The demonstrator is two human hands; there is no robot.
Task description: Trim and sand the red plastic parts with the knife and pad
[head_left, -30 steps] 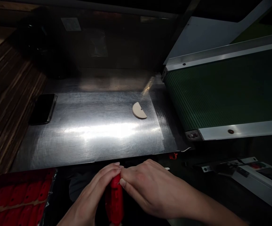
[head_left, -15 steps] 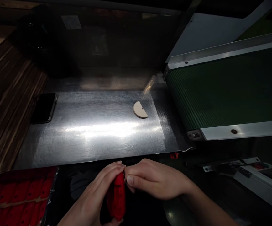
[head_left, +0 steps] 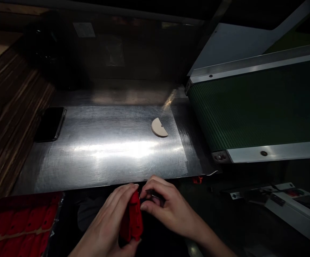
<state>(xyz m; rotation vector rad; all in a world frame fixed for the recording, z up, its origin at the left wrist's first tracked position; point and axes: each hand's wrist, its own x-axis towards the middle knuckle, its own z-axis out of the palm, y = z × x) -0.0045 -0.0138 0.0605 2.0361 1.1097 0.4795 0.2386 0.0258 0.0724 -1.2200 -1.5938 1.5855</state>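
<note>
My left hand is wrapped round a red plastic part, with fingers along its far side and the thumb at its lower end. The part stands on edge, just below the front edge of the steel table. Close against its upper right side, my right hand is closed, thumb and fingers curled round a small dark object. Most of that object is hidden in the fingers, so its kind cannot be made out.
A pale half-round disc and a black phone lie on the steel table. Stacked cardboard stands left, above rows of red parts. A green conveyor belt runs at right.
My right hand has turned and its fingers have curled up, so the dark object in it now shows. The red part has rotated slightly in my left hand, showing more of its side.
</note>
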